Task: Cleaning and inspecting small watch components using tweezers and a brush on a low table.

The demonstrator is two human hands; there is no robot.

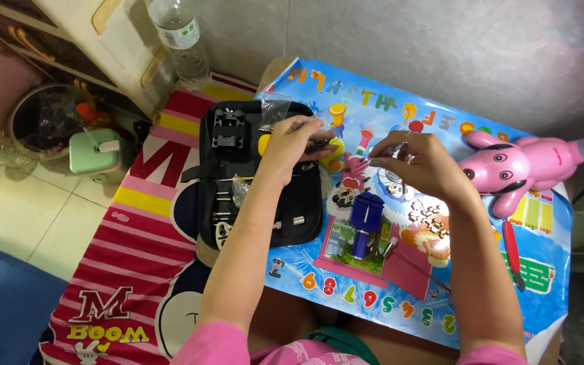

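A small dark metal piece (320,144), too small to identify, was pinched in the fingertips of the left hand (290,144), above the right edge of the open black fabric tool case (259,203). The right hand (419,163) was closed narrowly on a thin metal tool (372,157) whose tip pointed toward that piece; the two hands were near each other but apart. Below them a blue plastic press tool (365,215) stood on the colourful alphabet-printed mat (441,297) covering the counter. Scattered small metal links (430,217) lay just right of it. A pink plastic toy dog (508,165) rested at the mat's far right edge.
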